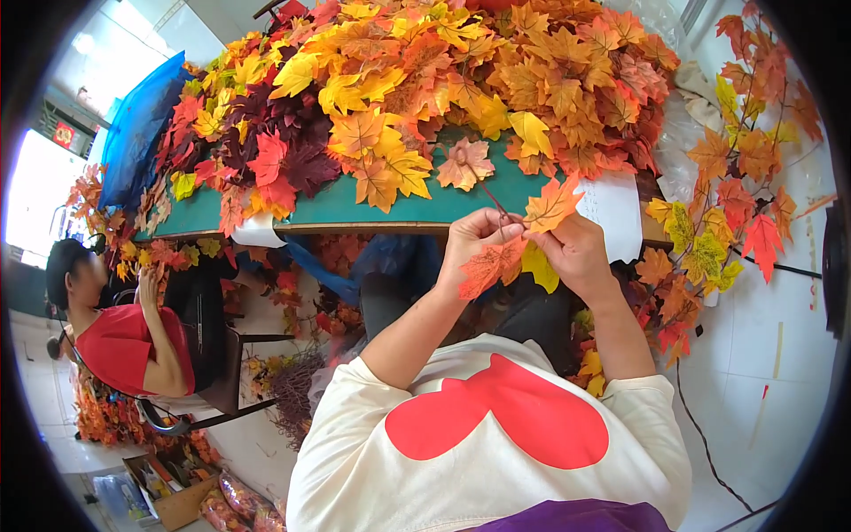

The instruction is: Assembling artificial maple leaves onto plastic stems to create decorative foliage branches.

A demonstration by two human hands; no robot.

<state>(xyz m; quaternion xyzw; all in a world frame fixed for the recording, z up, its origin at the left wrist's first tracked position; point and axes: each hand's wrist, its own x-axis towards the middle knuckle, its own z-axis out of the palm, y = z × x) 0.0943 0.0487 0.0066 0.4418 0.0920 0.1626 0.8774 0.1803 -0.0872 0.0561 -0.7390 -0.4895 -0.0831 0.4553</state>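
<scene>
Just past the green table's near edge, my two hands meet around a dark artificial stem (493,200). My left hand (476,241) is closed, its thumb and fingertips pinching the stem. Close against it, my right hand (574,254) is closed too, at the base of an orange artificial maple leaf (551,206). A red-orange leaf (483,269) hangs below my left fingers, and a yellow leaf (540,267) hangs under my right. A pale orange leaf (465,165) lies at the stem's far end, on the table. Exactly where the pieces join is hidden by my fingers.
Heaped artificial leaves (417,62) cover most of the green table (346,209). White paper (612,213) overhangs its right edge. Leaf garlands (709,222) hang at right. At left, a person in red (133,341) sits on a chair; a cardboard box (182,496) stands lower left.
</scene>
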